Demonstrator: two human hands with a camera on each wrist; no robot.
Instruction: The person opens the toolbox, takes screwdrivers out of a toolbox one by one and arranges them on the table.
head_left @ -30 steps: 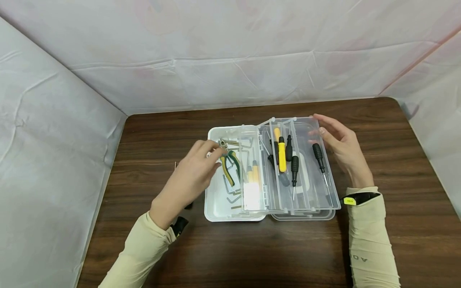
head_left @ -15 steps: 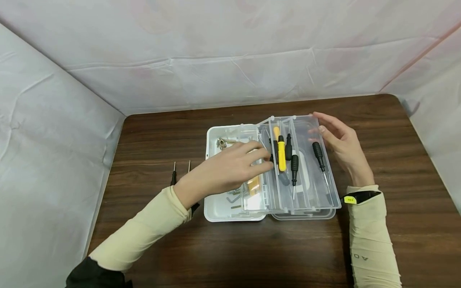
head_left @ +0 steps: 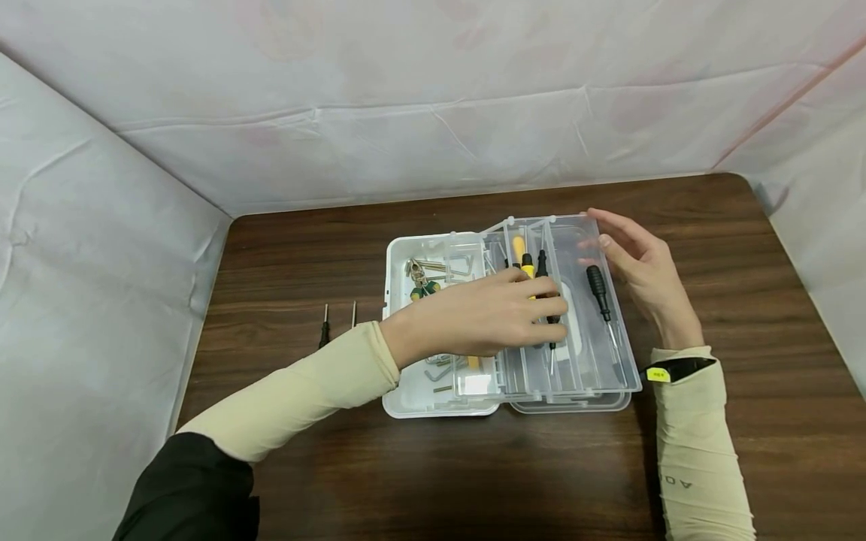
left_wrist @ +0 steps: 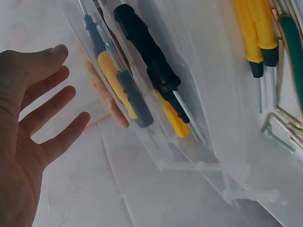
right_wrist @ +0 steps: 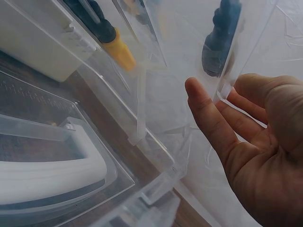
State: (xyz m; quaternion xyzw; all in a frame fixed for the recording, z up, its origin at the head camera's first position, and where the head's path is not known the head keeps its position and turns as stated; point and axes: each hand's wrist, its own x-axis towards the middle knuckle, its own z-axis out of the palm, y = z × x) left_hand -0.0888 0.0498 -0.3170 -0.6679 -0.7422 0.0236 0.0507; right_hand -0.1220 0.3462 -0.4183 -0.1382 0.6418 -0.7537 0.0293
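My left hand hovers over the middle of a clear compartment tray. Its fingers are spread in the left wrist view and hold nothing. Beneath it, partly covered, lie a yellow-handled screwdriver and several black-handled ones. One black screwdriver sits in the tray's right compartment. My right hand holds the tray's right wall; in the right wrist view, fingers lie on either side of the clear plastic. The tray is hinged out from a white toolbox.
Inside the toolbox lie pliers and several hex keys. Yellow screwdrivers show there in the left wrist view. On the table, left of the box, are two slim tools, one a black screwdriver. White sheeting surrounds the table.
My left hand has left the pliers in the white box and moved right over the clear tray, with nothing in it. My right hand keeps its place on the tray wall.
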